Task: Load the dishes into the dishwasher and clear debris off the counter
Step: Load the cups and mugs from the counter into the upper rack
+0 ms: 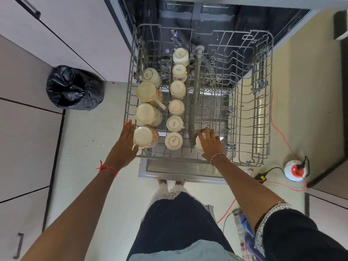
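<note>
1. Hands first: right hand (210,143) curls over a pale cup (198,145), lowering it at 6 o'clock of the pulled-out rack (263,113), next slot beside the filled rows.
2. Left hand (125,146), fingers straight, lies against the corner mug (146,137) at 7 o'clock, seemingly steadying it.
3. Row of cups (178,90), bases up to drain, runs toward 12 o'clock.
4. Bin bag (75,88) on the floor at 9 o'clock, handy for debris.
</note>
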A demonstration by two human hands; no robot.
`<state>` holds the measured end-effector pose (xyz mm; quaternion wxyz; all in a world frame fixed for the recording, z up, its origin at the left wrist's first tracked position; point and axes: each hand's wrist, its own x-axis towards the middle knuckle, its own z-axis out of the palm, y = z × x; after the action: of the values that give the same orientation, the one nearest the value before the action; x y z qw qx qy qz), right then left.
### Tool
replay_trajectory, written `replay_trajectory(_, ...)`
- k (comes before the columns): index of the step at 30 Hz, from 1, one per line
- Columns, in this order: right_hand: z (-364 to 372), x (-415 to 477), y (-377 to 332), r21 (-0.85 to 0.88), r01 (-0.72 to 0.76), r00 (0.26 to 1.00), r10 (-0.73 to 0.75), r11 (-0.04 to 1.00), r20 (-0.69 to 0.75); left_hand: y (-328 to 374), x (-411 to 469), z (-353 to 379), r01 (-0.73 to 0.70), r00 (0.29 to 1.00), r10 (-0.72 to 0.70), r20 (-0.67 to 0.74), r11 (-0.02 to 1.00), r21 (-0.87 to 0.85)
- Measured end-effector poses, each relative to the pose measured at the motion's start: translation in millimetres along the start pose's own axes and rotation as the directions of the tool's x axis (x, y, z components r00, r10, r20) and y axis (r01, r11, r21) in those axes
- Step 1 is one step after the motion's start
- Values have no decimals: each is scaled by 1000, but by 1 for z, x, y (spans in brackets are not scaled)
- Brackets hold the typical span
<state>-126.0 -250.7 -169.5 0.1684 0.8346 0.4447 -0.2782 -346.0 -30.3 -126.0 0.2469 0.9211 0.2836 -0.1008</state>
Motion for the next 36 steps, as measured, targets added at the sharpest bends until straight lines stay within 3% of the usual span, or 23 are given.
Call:
replay_trajectory(10,-5,-3,2,82,-46,999,44,996,22,-2,-5,0,-19,1000,19,-19,1000,-6)
replay_trajectory(21,-62,-9,-29,87,142,990,-140,986,-27,-2,-20,-30,-85,994,90,-66,994,68)
replay_trajectory(28,-124,-4,-88,38,262,963,-259,964,-68,-17,-42,-65,-87,987,94,-128,994,63)
replay_trajectory(36,-165,7,-202,-38,306,935,-307,951,-179,-96,-62,-109,-73,989,80,-121,995,68)
